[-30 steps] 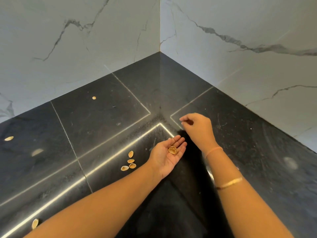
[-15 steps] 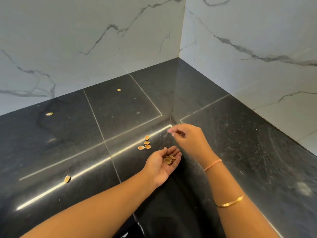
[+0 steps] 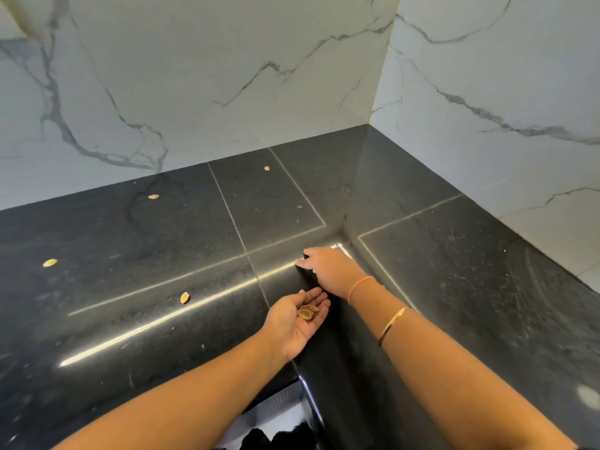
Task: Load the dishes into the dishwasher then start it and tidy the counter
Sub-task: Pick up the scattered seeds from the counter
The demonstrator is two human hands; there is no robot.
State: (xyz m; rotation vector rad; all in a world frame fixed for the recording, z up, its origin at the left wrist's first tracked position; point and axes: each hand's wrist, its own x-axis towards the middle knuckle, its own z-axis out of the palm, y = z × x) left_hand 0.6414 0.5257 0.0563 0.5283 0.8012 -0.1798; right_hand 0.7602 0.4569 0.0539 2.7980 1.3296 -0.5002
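My left hand (image 3: 292,323) lies palm up at the inner corner of the black stone counter (image 3: 130,238), with a small pile of pistachio shells (image 3: 308,312) in its cupped palm. Just beyond it, my right hand (image 3: 328,267) reaches down onto the counter, back of the hand up and fingertips touching the stone. Whatever is under its fingers is hidden. Single loose shells lie on the counter to the left: one near the front (image 3: 185,297), one at far left (image 3: 50,262), and two near the wall (image 3: 153,196) (image 3: 267,168).
White marble-look walls (image 3: 227,76) close the counter at the back and right and meet in a corner. The counter is L-shaped, and its front edge drops away below my arms.
The view has swung left. My right hand has moved left and down onto the spot where a small cluster of shells lay; that cluster is out of sight now. The left hand stays cupped.
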